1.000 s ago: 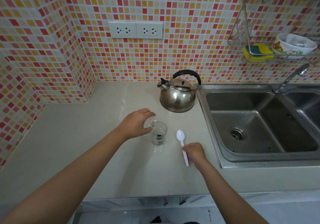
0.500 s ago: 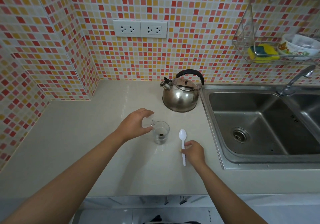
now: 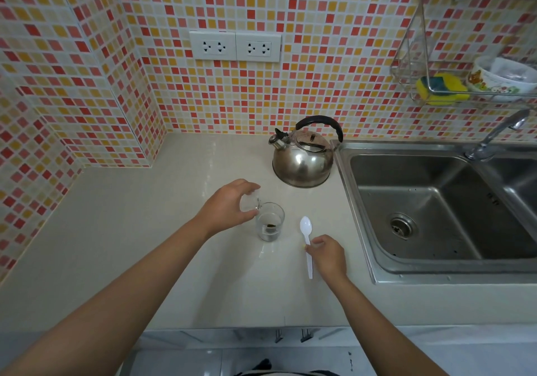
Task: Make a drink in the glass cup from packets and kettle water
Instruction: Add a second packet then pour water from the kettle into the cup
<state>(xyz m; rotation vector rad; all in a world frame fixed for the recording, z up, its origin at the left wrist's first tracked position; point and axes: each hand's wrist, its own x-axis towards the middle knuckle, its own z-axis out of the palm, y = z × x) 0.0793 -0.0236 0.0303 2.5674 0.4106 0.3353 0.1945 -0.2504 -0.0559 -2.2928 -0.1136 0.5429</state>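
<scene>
Tipping a small clear packet (image 3: 249,203) over the glass cup (image 3: 270,225), left hand (image 3: 229,207) pinches it by the rim. Right hand (image 3: 328,255) grips the white plastic spoon (image 3: 307,239) lying on the counter (image 3: 145,245); steel kettle (image 3: 303,157) sits behind.
</scene>
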